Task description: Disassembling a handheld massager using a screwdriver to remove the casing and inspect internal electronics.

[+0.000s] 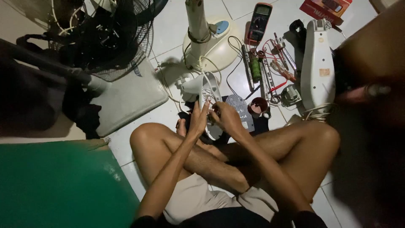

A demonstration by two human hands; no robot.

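**Both hands busy on a white fan housing, cross-legged on the tiles**

The person sits cross-legged on the white tiled floor (pixel 139 175), and both hands meet just above the knees. The left hand (pixel 197 120) has its fingers pointing up, closed around the edge of a white plastic fan housing (pixel 202 86) with thin white wires (pixel 207 101) running out of it. The right hand (pixel 225 118) is curled in from three o'clock, fingertips pinched on the same wires; exactly what they grip is too small to tell.

At twelve o'clock from the hands stands a cream fan base (pixel 215 44) with its upright pole. At ten o'clock, a black fan grille (pixel 114 38) leans over a grey flat panel (pixel 126 97). At one o'clock lies a multimeter (pixel 258 21) with red leads, and below it a scatter of hand tools (pixel 274 71). A long white fan casing (pixel 317 67) lies at two o'clock. A small dark red cup (pixel 257 105) sits just beside the right hand. A green mat (pixel 59 185) fills eight o'clock.
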